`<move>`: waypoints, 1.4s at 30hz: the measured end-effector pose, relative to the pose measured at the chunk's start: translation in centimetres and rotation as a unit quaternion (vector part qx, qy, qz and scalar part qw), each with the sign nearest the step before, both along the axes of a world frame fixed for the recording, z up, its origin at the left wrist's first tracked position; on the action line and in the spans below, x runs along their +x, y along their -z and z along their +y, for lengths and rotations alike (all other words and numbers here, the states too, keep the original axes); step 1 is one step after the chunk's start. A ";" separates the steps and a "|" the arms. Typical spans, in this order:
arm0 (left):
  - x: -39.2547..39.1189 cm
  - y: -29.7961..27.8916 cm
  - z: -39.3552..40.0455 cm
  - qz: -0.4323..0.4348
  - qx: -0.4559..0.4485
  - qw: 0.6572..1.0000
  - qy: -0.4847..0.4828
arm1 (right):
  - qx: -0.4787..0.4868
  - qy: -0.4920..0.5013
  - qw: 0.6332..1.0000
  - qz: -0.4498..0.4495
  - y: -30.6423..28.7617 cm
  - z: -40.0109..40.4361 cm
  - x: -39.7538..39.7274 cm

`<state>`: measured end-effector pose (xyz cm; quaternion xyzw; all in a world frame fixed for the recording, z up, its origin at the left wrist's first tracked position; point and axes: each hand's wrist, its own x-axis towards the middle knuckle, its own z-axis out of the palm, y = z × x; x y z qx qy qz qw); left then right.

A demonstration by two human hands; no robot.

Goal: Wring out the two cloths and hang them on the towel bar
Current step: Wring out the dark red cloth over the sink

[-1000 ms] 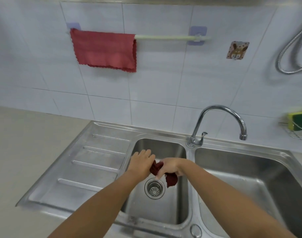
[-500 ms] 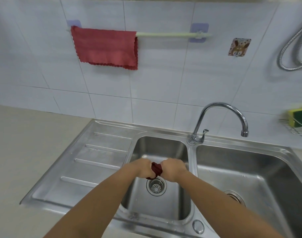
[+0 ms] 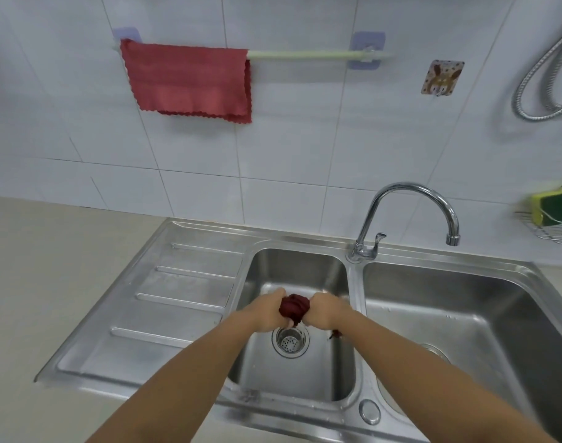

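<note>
While the dark red cloth (image 3: 294, 309) is bunched into a short twisted roll over the left basin (image 3: 305, 372), the left hand (image 3: 266, 313) and the right hand (image 3: 324, 311) are each closed tight around one end of it. The roll's long axis runs left to right between the fists, straight above the drain strainer (image 3: 290, 341), so any water falls into the basin. A small tail of cloth pokes out below the right wrist. The other cloth, a lighter red cloth (image 3: 190, 81), is draped over the left part of the towel bar (image 3: 305, 54) on the wall. The bar's bare stretch lies up and slightly right of the hands, well apart; the right hand looks nearer to it for hanging.
</note>
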<state>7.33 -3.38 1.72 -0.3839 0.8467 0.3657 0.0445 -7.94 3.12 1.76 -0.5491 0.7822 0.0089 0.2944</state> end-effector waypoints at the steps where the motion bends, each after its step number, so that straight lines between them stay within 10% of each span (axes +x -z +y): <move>1: 0.3 0.4 0.0 0.032 -0.001 0.999 -0.010 | 0.028 0.036 0.997 -0.067 -0.1 0.0 -0.2; 10: 0.9 3.9 1.0 0.082 -0.285 0.953 0.057 | 0.274 0.134 0.836 -0.456 -2.8 0.2 -1.1; 21: -0.6 0.5 0.2 -0.080 -0.299 0.947 0.083 | 0.081 -0.013 0.994 -0.076 -2.6 0.5 0.4; 27: -1.0 0.2 0.8 -0.124 -0.056 0.991 0.018 | -0.065 -0.187 0.956 0.218 -1.8 1.0 0.9; 33: -0.5 -0.7 0.5 -0.035 0.132 0.990 -0.043 | -0.120 -0.222 0.936 0.246 -1.4 0.5 0.5; 38: -0.5 0.6 0.2 -0.075 -0.029 0.997 -0.013 | -0.089 -0.135 0.970 0.182 -0.9 0.0 0.4; 42: -0.4 1.7 0.5 -0.028 -0.230 0.972 -0.033 | 0.040 0.009 0.996 -0.074 -0.6 -0.5 0.2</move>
